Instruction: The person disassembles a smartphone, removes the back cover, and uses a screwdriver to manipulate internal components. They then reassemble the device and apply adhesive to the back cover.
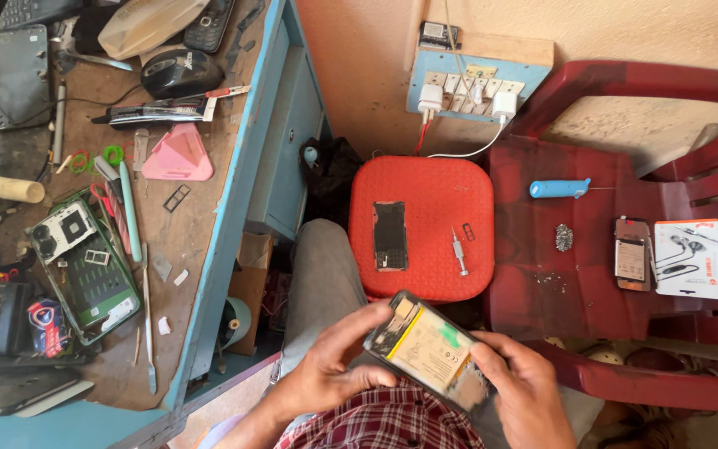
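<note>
Over my lap I hold an opened phone [431, 352] with its back cover off, showing a pale yellow battery and a green patch. My left hand [336, 366] grips its left end, thumb resting near the edge. My right hand [521, 389] holds the right end with fingers curled beneath it. Just beyond, a red stool [438, 187] carries a dark phone part [390, 235], a small screwdriver [459, 252] and a tiny black piece [469, 232].
A red plastic chair [625, 125] at right holds a blue tool [559, 189], another opened phone [631, 254], a white earphone package [688, 259] and a metal scrap [563, 237]. A cluttered blue-edged workbench [209, 249] at left bears a disassembled green phone [85, 266], pink pick [178, 156], tools. Wall sockets [467, 93] hold chargers.
</note>
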